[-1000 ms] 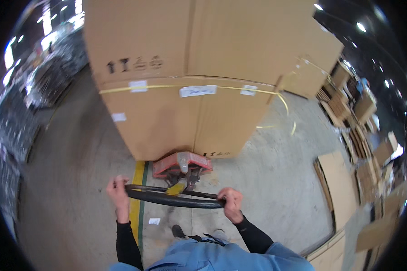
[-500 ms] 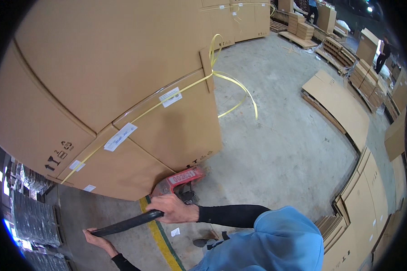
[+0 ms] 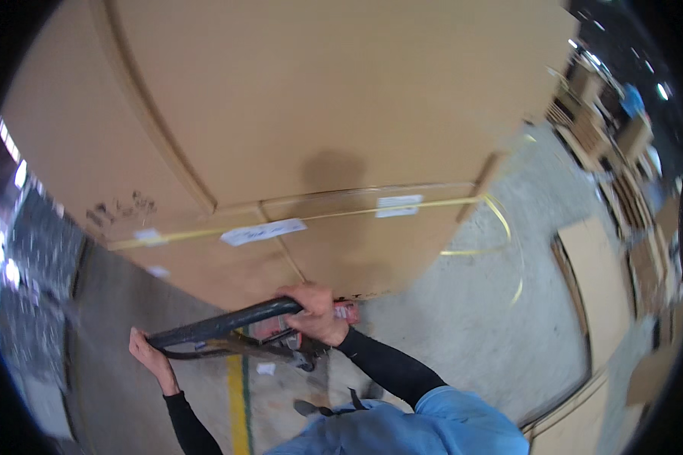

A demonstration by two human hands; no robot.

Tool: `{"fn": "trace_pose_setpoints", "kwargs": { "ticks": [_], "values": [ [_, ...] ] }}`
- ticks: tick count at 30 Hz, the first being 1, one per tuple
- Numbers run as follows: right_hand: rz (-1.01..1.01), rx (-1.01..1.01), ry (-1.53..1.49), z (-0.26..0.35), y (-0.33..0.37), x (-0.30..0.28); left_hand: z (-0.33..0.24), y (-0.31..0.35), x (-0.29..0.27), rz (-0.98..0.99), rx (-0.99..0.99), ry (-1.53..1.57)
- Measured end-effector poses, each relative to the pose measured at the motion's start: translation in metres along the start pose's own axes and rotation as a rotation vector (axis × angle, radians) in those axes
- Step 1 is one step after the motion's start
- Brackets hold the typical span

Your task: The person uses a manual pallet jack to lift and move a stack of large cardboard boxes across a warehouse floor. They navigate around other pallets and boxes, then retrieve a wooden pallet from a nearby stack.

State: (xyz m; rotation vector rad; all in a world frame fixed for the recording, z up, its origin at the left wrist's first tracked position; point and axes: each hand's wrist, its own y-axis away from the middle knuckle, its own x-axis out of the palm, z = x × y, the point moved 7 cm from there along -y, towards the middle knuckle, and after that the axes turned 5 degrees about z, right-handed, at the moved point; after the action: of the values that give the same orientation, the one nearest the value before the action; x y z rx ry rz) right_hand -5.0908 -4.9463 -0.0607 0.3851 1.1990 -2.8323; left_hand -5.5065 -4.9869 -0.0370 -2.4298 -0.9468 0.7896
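My left hand (image 3: pixel 152 358) is closed on the left end of a black bar handle (image 3: pixel 224 322). Around the handle's right end my right hand (image 3: pixel 317 312) is wrapped. Below the bar, the handle's shaft leads to the red base of a pallet jack (image 3: pixel 347 312), partly covered by my right hand. Just ahead stand tall brown cartons (image 3: pixel 341 98), bound low down by a yellow strap (image 3: pixel 334 215). White labels (image 3: pixel 264 231) are stuck along that strap. The jack's forks are out of sight.
Grey concrete floor (image 3: pixel 463 334) with a yellow line (image 3: pixel 239 409) lies around my feet. Flat cardboard sheets (image 3: pixel 596 280) lie stacked at the right, with more stacks beyond. Plastic-wrapped dark stacks (image 3: pixel 42 250) stand at the left. Loose strap ends (image 3: pixel 501 220) trail off the cartons' right side.
My view has swung round, so the cartons fill more of its upper part and their strap runs more level. Both hands have stayed on the handle, and its shaft now shows.
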Motion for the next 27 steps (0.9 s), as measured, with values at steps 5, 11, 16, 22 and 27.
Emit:
{"fn": "trace_pose_setpoints", "kwargs": {
  "ticks": [5, 11, 16, 22, 27],
  "values": [
    [-0.031, -0.098, 0.11, -0.053, -0.042, -0.007, -0.055, 0.049, -0.015, 0.262, -0.106, -0.2],
    [-0.068, -0.225, 0.135, -0.1, -0.087, 0.019, -0.129, 0.107, -0.006, 0.13, 0.102, -0.232],
    [-0.121, -0.257, 0.143, -0.13, -0.098, 0.028, -0.133, 0.112, 0.011, 0.106, 0.004, -0.339],
    [-0.137, -0.281, 0.183, -0.13, -0.093, 0.037, -0.134, 0.108, 0.009, 0.1, 0.122, -0.37],
    [-0.158, -0.267, 0.159, -0.118, -0.09, 0.043, -0.142, 0.116, -0.005, -0.002, 0.175, -0.386]
  ]
}}
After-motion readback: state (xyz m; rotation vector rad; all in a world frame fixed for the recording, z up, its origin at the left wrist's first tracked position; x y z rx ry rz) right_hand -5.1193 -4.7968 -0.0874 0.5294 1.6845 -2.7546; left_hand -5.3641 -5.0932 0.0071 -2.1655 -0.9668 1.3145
